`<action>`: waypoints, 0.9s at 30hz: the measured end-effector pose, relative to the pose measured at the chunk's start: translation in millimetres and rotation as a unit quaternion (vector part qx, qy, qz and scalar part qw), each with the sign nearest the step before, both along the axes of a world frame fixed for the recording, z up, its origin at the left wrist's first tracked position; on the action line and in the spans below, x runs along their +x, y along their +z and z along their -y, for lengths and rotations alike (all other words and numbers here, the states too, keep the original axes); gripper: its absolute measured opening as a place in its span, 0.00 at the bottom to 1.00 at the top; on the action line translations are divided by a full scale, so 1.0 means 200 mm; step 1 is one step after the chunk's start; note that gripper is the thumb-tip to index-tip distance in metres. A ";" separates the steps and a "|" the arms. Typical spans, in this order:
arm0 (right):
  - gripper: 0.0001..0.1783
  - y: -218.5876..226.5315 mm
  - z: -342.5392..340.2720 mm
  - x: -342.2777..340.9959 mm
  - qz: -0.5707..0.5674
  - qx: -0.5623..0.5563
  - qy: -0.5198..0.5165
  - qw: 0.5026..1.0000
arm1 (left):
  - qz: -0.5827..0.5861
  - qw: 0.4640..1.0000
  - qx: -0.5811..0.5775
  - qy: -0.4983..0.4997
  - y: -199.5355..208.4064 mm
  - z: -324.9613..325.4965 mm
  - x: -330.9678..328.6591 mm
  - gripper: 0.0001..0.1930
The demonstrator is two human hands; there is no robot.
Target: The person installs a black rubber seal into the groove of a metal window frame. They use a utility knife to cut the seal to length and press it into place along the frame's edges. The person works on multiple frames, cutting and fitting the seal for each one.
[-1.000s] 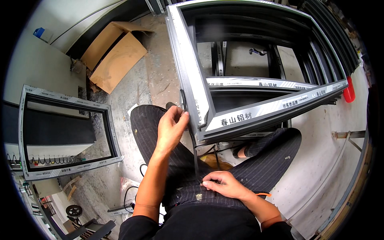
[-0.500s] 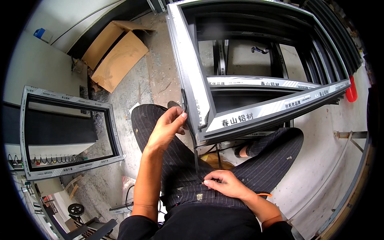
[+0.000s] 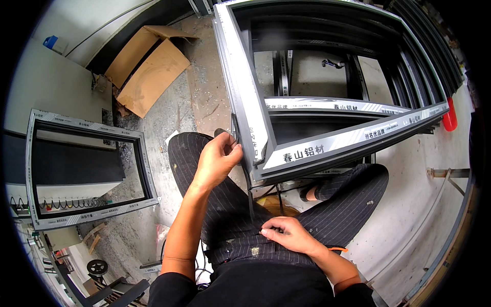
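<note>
A stack of dark window frames with white-printed protective film stands in front of me; the nearest frame (image 3: 302, 153) has its lower left corner close above my lap. A thin black strip (image 3: 250, 202), like a rubber gasket, runs down from the left side of that frame toward my lap. My left hand (image 3: 217, 159) is closed, thumb against fingers, at the strip beside the frame's left edge; the fingertips partly hide what they pinch. Over my lap, my right hand (image 3: 291, 235) pinches the strip's lower part between thumb and forefinger.
Another window frame (image 3: 92, 218) leans at the left. Beyond it lies an opened cardboard box (image 3: 153, 79) on the dusty floor. A red handle-like piece (image 3: 450, 115) sits by the stack's right corner. Between my legs shows a yellowish coil (image 3: 276, 206). A metal rail (image 3: 450, 172) stands at the right.
My left hand has turned slightly at the frame's edge, its thumb a little lower and its forearm swung slightly left. The right hand and the frames stay nearly still.
</note>
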State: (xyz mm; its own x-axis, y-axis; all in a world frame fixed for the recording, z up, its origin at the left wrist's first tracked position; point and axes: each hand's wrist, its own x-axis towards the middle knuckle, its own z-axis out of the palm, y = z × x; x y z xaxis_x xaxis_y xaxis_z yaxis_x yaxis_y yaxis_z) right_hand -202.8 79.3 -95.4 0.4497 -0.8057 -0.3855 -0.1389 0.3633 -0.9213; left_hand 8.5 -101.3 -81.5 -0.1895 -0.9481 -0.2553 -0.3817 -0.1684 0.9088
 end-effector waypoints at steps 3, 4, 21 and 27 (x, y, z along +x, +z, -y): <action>0.16 -0.01 0.00 0.00 0.001 0.007 -0.005 1.000 | -0.060 0.997 0.056 0.011 0.02 0.00 0.01 0.10; 0.16 -0.01 0.00 0.01 0.004 0.009 -0.004 1.000 | -0.092 0.993 0.076 0.017 0.02 0.00 0.01 0.10; 0.14 -0.01 -0.01 0.02 -0.007 -0.032 0.005 0.999 | -0.196 0.963 0.123 0.136 0.00 -0.06 -0.11 0.13; 0.14 0.01 0.00 0.01 -0.010 0.014 0.006 1.000 | -0.172 0.970 0.043 0.166 -0.13 -0.07 -0.15 0.13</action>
